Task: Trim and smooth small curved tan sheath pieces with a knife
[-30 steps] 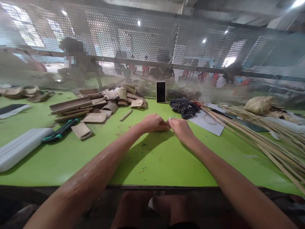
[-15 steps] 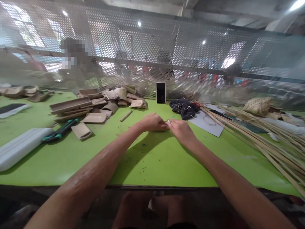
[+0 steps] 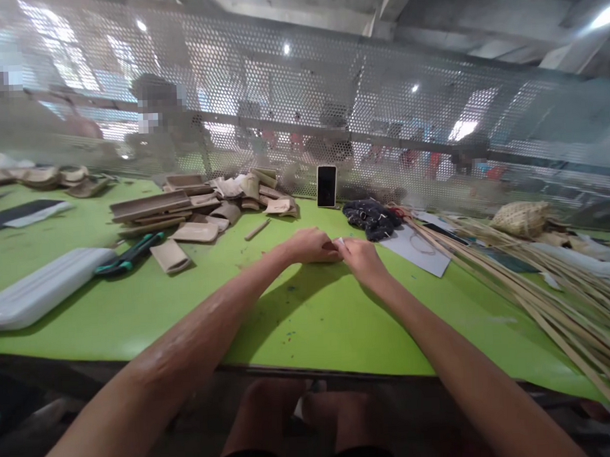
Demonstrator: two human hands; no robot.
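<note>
Over the middle of the green table [image 3: 308,328], my left hand [image 3: 313,245] and my right hand [image 3: 362,254] meet at the fingertips. The fingers of both are closed. A small whitish bit [image 3: 341,241] shows at the right thumb and forefinger; what it is cannot be made out. My left fingers curl away from view, so whatever they hold is hidden. Just beyond my right hand lies a dark bunched cloth [image 3: 369,217] with pale flecks, on a white sheet [image 3: 420,252]. A short bamboo stick [image 3: 258,229] lies beyond my left forearm.
Cut bamboo pieces [image 3: 151,207] are heaped at the back left, near green-and-black cutters [image 3: 130,253] and a long white case [image 3: 47,285]. A phone-like device [image 3: 326,186] stands before the perforated screen [image 3: 290,89]. Long bamboo strips [image 3: 527,284] and a woven piece [image 3: 519,218] lie right.
The view has shifted slightly, so the table things sit a little further right. My hands stay together at the fingertips, with the whitish bit showing slightly more.
</note>
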